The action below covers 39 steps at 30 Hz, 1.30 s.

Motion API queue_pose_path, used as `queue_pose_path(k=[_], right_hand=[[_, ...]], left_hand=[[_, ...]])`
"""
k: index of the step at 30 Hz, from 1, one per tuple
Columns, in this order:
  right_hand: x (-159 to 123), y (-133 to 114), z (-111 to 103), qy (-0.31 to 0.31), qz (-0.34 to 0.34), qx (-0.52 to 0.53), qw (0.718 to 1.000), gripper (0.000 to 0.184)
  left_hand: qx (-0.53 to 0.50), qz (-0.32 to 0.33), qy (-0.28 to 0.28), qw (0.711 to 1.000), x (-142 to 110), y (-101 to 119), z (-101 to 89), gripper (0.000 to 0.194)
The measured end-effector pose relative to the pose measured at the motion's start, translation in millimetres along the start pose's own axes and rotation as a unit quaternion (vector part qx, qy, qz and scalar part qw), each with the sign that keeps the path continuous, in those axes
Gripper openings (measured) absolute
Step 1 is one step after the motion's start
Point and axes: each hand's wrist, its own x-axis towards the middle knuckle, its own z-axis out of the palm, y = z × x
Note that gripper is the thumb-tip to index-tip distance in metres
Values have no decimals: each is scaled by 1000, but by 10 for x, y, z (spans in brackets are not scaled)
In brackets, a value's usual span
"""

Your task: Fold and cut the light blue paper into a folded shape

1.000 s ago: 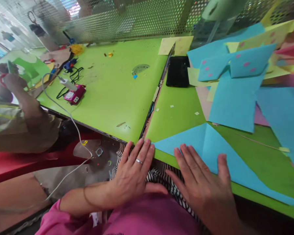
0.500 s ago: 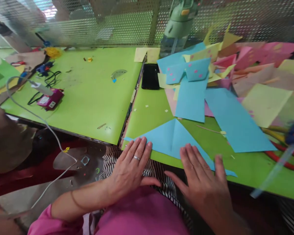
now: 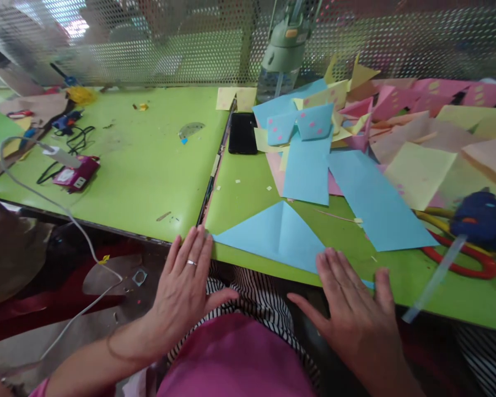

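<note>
A folded blue paper triangle [image 3: 273, 234] lies at the near edge of the green table [image 3: 149, 165]. My left hand [image 3: 184, 281], with a ring on one finger, lies flat with its fingers stretched out; its fingertips reach the triangle's left corner at the table edge. My right hand [image 3: 351, 300] is spread flat as well, fingertips resting on the triangle's right corner. Neither hand holds anything. Both hands hang partly over the table edge above my lap.
Loose blue sheets [image 3: 372, 198], pink and yellow papers [image 3: 417, 171] cover the right side. A black phone [image 3: 242, 132] lies at the table seam, a green bottle [image 3: 281, 60] behind it. A blue glue gun [image 3: 481, 220] and red-handled scissors [image 3: 458, 267] are at right. A pink device [image 3: 72, 176] with cable sits left.
The view has swung right and the hands have spread apart along the triangle's lower edge, the left sliding toward its left corner, the right toward its right corner.
</note>
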Motion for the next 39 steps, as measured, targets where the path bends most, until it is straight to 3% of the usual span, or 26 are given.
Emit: queue_pose_path(k=[4,8,11,15,20,28,33,39], right_hand=[[-6,12,-1,0,-5,-10,1000,84],[-13,29,9,-2,-12,-12,1000,81],[-1,24,10,1,-10,-15,1000,84],[10,10,9,4,-4,-16,1000,86],[24,1,14,30,-6,-23,999,86],[18,51,-80,65,-21,69,995,64],[-22,114,-207,72,-69,88,991,42],[95,133,-389,82,-93,54,991,45]], left_hand=[[-59,115,13,991,256,452,89,98],[-93,127,0,988,404,719,243,103],[-77,115,-5,990,346,579,255,105],[-35,71,-18,997,192,193,178,103],[-7,42,-11,999,70,-101,105,91],[-28,36,45,998,36,-248,49,61],[-64,99,103,988,103,-227,37,44],[-118,177,135,968,270,-211,-12,33]])
